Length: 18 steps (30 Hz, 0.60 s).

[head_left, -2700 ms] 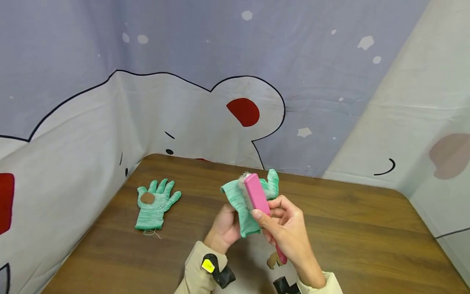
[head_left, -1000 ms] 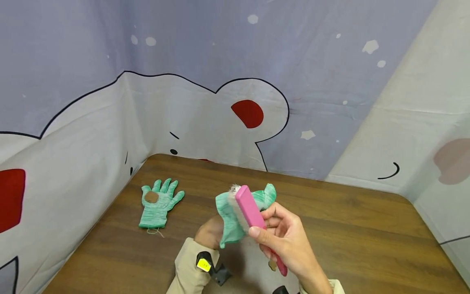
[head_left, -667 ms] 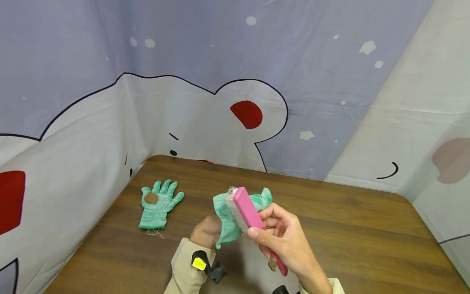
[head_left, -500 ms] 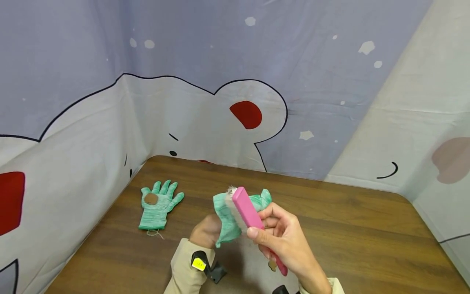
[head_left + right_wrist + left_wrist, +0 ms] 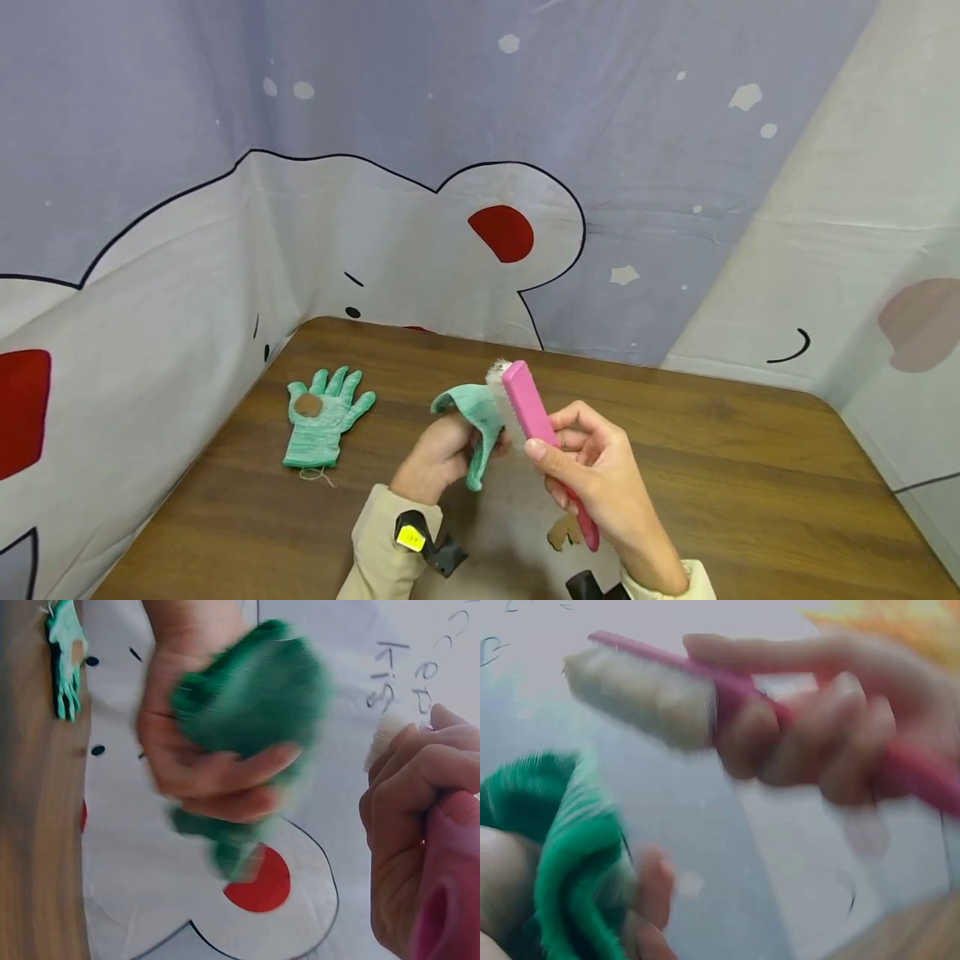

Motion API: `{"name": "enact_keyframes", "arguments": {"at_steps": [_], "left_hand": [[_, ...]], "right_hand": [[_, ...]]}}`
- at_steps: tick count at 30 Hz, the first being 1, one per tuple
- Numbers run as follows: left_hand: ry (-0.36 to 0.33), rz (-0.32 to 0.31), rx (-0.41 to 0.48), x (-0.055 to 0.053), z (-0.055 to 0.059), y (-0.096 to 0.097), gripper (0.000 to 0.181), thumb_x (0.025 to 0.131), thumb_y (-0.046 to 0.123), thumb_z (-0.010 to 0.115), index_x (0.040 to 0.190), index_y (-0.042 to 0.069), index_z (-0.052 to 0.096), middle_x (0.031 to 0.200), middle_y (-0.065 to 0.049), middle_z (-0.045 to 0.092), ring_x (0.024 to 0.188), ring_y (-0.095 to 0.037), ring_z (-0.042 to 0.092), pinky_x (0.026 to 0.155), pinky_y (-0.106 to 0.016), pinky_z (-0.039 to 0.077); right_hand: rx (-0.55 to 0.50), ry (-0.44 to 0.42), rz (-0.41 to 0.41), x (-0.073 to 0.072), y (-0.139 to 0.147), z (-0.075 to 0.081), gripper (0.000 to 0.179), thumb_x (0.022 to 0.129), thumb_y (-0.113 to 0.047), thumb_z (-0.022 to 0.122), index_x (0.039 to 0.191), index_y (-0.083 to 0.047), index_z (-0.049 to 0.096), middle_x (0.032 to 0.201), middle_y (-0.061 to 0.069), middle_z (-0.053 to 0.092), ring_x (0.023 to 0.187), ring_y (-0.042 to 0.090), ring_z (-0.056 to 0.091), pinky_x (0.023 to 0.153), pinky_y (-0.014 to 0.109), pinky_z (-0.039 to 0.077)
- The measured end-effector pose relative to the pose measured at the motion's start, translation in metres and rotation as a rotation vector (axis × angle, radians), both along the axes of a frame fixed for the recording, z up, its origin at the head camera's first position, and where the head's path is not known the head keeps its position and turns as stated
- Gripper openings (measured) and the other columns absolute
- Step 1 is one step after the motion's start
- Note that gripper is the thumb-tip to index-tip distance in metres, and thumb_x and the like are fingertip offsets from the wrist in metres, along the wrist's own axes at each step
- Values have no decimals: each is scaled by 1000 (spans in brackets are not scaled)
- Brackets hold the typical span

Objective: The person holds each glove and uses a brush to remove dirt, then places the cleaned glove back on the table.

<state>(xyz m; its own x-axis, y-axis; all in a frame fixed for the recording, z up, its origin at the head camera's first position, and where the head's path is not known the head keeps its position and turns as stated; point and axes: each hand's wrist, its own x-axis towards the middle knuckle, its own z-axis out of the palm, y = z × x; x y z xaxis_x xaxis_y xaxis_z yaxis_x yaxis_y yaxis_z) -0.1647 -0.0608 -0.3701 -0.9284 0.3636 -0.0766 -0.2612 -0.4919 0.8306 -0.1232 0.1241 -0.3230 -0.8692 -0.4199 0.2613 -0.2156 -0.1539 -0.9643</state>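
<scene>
My left hand grips a crumpled green knit glove above the table. In the right wrist view the fingers curl over that glove, whose lower part hangs beneath them. My right hand holds a pink brush by its handle, with the pale bristles facing left toward the glove. A gap shows between the brush and the glove in the left wrist view. A second green glove, bearing a round brown patch, lies flat on the table to the left.
The wooden table has a pale grey area at its near middle. There, below my right hand, lies a small irregular brown piece. A printed curtain stands round the back and sides.
My left hand has turned the glove, so it is now folded and more of the hand shows. My right hand has moved the brush up and right, off the glove.
</scene>
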Motion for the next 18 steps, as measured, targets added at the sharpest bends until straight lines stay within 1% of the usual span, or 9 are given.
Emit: {"name": "enact_keyframes", "arguments": {"at_steps": [1, 2, 3, 6, 8, 10, 14, 16, 18], "left_hand": [[-2, 23, -44, -1, 4, 2, 22, 95, 16, 50, 80, 13, 66, 66, 3, 64, 63, -9, 63, 63, -24, 49], [3, 45, -84, -4, 3, 3, 23, 95, 19, 50, 85, 9, 68, 68, 0, 67, 67, -13, 66, 65, -26, 50], [17, 66, -125, -8, -2, 5, 25, 95, 21, 50, 89, 5, 68, 71, -3, 69, 72, -15, 67, 65, -27, 50], [-5, 130, -223, -19, -19, 5, 33, 93, 24, 53, 101, -6, 64, 79, -13, 70, 82, -23, 68, 71, -31, 51], [-35, 183, -327, -23, -28, 4, 36, 92, 22, 54, 107, -10, 59, 83, -19, 68, 79, -26, 68, 69, -32, 52], [-51, 245, -521, -22, -30, 2, 27, 90, 15, 54, 103, -8, 58, 84, -18, 66, 72, -25, 66, 65, -30, 51], [-44, 368, -1018, -21, -34, -4, 17, 78, 7, 55, 92, -2, 59, 91, -16, 60, 70, -21, 53, 62, -31, 45], [-25, 385, -1167, -21, -35, -7, 17, 77, 5, 55, 92, -1, 61, 97, -18, 61, 75, -23, 50, 64, -33, 43], [-22, 363, -1233, -23, -36, -11, 7, 78, 3, 52, 79, 0, 57, 80, -15, 58, 65, -22, 45, 57, -32, 39]], "right_hand": [[-6, -3, -15, -1, 3, 1, 14, 87, 2, 58, 95, 0, 47, 66, 7, 58, 39, 9, 40, 30, 26, 31], [-14, -3, -31, -2, 6, 2, 13, 87, 2, 57, 95, 0, 48, 65, 6, 58, 39, 9, 40, 29, 26, 30], [-22, -3, -46, -3, 9, 4, 12, 88, 2, 57, 95, -1, 48, 65, 6, 58, 40, 9, 40, 29, 26, 30], [-57, -8, -66, -6, 15, 6, 11, 88, 3, 56, 94, -2, 49, 64, 6, 57, 39, 9, 40, 29, 26, 29], [-78, -13, -71, -7, 18, 7, 10, 88, 3, 55, 94, -3, 49, 64, 6, 57, 40, 9, 40, 30, 25, 29], [-89, -21, -74, -8, 20, 7, 10, 88, 3, 55, 94, -3, 49, 64, 6, 57, 39, 9, 40, 30, 25, 29], [-81, -35, -75, -9, 21, 6, 10, 88, 3, 55, 93, -4, 50, 64, 5, 58, 39, 8, 40, 30, 24, 28], [-72, -44, -74, -8, 21, 6, 10, 88, 3, 55, 93, -4, 49, 64, 5, 57, 39, 8, 40, 30, 24, 28], [-64, -50, -73, -8, 21, 5, 10, 88, 2, 55, 93, -4, 49, 64, 5, 57, 39, 8, 40, 30, 25, 28]]}}
